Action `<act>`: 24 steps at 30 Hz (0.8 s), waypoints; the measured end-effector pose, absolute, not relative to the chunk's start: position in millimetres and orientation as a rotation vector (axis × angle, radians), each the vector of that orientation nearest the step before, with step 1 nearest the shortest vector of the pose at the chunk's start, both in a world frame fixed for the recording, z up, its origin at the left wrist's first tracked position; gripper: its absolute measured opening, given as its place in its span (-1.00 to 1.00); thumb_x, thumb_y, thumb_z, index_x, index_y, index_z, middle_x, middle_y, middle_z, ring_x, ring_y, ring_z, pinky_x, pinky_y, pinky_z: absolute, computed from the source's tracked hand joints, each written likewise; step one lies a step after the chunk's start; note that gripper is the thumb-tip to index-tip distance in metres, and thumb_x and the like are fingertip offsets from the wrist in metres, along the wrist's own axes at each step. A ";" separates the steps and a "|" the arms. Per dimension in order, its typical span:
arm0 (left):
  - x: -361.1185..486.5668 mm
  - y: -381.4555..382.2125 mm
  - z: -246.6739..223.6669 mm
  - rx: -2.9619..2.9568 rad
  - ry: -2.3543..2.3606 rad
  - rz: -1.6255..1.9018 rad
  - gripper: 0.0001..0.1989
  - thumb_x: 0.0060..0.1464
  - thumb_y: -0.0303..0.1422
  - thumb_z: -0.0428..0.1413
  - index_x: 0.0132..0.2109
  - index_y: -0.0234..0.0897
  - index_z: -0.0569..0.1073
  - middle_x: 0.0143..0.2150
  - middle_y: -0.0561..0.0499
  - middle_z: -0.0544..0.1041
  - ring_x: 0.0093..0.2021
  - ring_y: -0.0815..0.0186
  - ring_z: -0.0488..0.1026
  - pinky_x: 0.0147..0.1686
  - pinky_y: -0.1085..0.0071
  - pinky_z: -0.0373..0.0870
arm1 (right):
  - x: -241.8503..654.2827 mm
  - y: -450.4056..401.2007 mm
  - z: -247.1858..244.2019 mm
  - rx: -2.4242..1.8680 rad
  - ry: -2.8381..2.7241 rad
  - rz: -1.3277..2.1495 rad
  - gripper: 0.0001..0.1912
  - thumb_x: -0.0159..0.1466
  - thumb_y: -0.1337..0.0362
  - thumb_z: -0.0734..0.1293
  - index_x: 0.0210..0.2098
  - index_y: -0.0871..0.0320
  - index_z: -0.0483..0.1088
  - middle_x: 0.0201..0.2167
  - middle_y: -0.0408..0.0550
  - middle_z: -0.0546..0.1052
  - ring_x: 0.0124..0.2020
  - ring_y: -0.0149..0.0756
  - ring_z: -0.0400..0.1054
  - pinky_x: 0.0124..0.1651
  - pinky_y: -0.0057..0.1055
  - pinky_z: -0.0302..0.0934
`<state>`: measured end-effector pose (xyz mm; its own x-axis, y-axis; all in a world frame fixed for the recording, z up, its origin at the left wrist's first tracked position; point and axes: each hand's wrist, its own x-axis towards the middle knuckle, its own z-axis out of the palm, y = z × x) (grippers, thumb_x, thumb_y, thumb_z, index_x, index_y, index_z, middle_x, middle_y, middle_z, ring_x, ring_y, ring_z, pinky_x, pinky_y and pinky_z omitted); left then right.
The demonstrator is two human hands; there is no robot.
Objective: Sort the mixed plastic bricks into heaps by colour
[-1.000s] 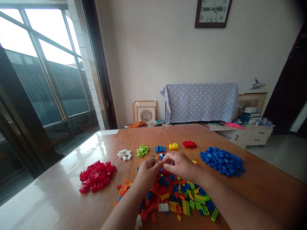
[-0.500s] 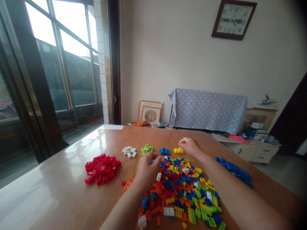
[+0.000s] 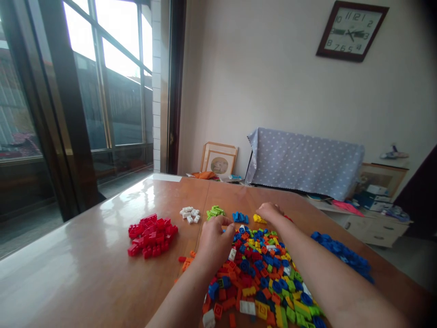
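Observation:
My left hand (image 3: 218,231) hovers above the far left edge of a mixed heap of toy building bricks (image 3: 259,269). Its fingers are curled in toward the thumb, and what they hold, if anything, is hidden. Farther away, my right hand (image 3: 271,212) is at the right side of a small group of yellow bricks (image 3: 259,219), partly covering it. Those fingers are bent and closed, with their tips out of sight. Between the hands lies a row of blue bricks (image 3: 240,217). Lime green bricks (image 3: 215,212) lie just beyond my left hand.
White bricks (image 3: 190,214) and a larger red pile (image 3: 153,237) lie to the left on the wooden table (image 3: 85,264). A blue pile (image 3: 341,255) is right of my right forearm. Something red (image 3: 287,218) shows beside my right wrist.
The view has swung slightly left, so the scene sits farther right. My right hand has come closer to the yellow bricks and covers part of them. The red item beside its wrist now shows.

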<state>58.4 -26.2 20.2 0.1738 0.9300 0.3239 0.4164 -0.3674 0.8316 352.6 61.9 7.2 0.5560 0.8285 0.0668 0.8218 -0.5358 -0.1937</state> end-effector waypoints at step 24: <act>59.7 -30.2 22.2 1.877 1.192 1.074 -0.77 0.12 -0.21 0.12 -0.24 -0.24 0.59 -0.59 0.11 0.40 -0.54 0.36 0.32 -0.45 0.47 0.17 | 382.9 -42.1 10.7 -2.137 -1.565 0.236 -0.74 0.21 0.16 0.24 -0.29 0.14 0.52 -0.39 -0.14 0.58 -0.31 -0.30 0.42 -0.33 -0.50 0.15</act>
<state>59.7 -30.2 22.2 0.2475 0.9249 0.2886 0.3836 -0.3670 0.8475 382.9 -42.1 10.7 0.3320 0.9331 0.1380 0.8508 -0.2330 -0.4710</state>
